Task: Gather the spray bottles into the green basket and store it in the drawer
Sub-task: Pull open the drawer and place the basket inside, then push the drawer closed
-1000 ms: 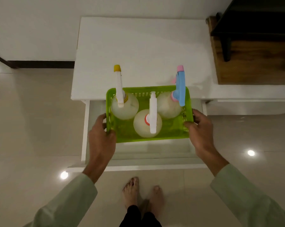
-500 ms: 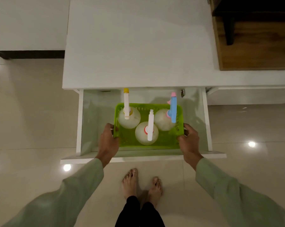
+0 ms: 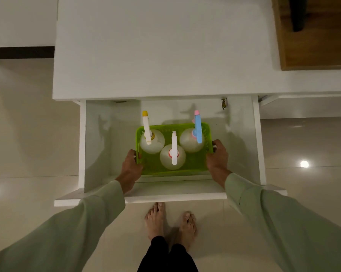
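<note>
The green basket (image 3: 193, 165) is down inside the open white drawer (image 3: 99, 146), near its front middle. Three clear round spray bottles stand upright in it: one with a yellow-tipped white sprayer (image 3: 147, 127) at the left, one with a white sprayer (image 3: 174, 148) in the front middle, one with a blue and pink sprayer (image 3: 198, 126) at the right. My left hand (image 3: 131, 167) grips the basket's left rim. My right hand (image 3: 217, 159) grips its right rim.
The white cabinet top (image 3: 161, 48) lies beyond the drawer. A wooden surface with a dark leg (image 3: 314, 36) sits at the upper right. My bare feet (image 3: 171, 220) stand on the glossy tiled floor just before the drawer front (image 3: 175, 197).
The basket with its bottles has gone from above the drawer, level with the cabinet top, down into the drawer. Both hands stayed on its rims.
</note>
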